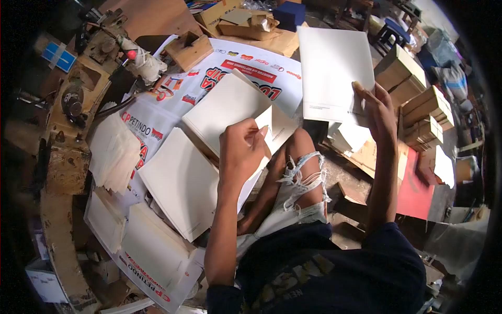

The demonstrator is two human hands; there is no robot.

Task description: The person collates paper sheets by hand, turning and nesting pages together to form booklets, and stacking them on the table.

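Observation:
My right hand point(377, 111) holds a white sheet of paper point(337, 70) up on the right, thumb over its lower right edge. Small print runs along that sheet's bottom; whether it is one sheet or a few I cannot tell. My left hand point(243, 149) is closed at the near corner of a paper stack point(225, 112), pinching a lifted, bent paper corner point(277, 125). Beside that hand lies a second paper stack point(180, 183), also with faint print near its lower edge. All of these are above or on a printed banner sheet point(172, 110).
More paper piles lie at the left point(115, 152) and near left point(154, 246). A wooden block point(189, 51) stands on the banner's far side. Along the right are bundled brown stacks point(400, 73) and a red board point(415, 196). A worn machine frame point(68, 157) borders the left.

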